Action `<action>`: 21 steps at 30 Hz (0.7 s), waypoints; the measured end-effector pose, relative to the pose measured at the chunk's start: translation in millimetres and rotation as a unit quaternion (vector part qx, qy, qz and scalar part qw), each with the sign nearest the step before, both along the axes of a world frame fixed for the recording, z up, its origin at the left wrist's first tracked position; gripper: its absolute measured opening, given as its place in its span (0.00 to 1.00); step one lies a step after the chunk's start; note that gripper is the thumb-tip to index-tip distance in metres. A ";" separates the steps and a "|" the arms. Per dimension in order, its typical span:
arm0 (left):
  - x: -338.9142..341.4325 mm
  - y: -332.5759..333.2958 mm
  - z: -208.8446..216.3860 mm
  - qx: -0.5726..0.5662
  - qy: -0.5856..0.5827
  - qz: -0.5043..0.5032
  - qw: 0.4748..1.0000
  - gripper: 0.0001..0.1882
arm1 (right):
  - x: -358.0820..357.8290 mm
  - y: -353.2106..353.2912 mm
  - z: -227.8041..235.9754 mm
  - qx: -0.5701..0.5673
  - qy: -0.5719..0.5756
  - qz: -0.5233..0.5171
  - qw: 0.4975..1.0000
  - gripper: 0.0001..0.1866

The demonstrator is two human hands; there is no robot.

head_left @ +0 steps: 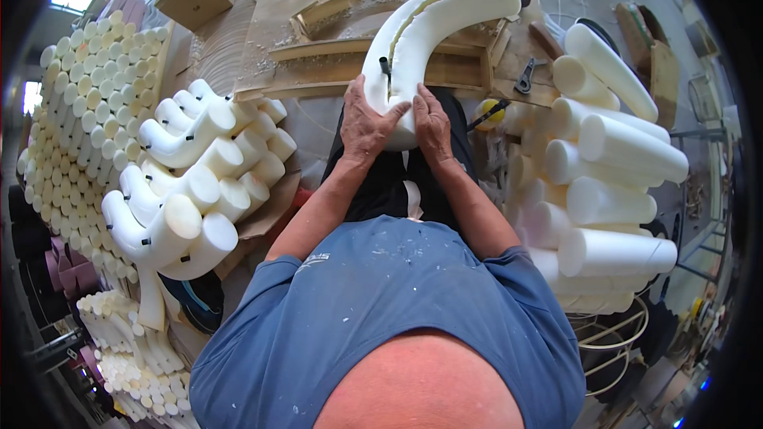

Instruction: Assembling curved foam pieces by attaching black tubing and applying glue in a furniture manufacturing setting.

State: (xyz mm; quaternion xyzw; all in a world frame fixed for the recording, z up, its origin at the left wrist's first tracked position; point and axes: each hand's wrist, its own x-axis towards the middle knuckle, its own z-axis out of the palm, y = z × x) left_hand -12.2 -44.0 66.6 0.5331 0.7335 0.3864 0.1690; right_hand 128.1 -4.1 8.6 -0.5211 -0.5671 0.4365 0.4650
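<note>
A thick, curved white foam tube [412, 52] reaches from above my lap out over the bench, bending to the right at its far end. Along its upper face runs a lengthwise slit, with short black stubs poking out at both ends of the slit. My left hand [369, 123] grips the near end from the left, its thumb laid across the top. From the right side my right hand [433, 123] presses on the same end, fingers pointing forward. The undersides of both palms are hidden. A grey, black-handled hand tool [526, 75] lies on the bench right of the foam.
A worn wooden bench [278, 32] with raised wooden strips and white crumbs spans the front. Bent foam tubes with black stubs [187, 199] are heaped at my left, beyond them a tall foam stack [99, 87]. Straight foam cylinders [616, 199] pile up at my right.
</note>
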 end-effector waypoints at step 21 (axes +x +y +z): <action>16.6 -4.4 -33.0 0.062 0.144 -0.133 0.979 0.54 | 23.9 55.4 -11.1 -0.005 0.063 0.027 0.998 0.19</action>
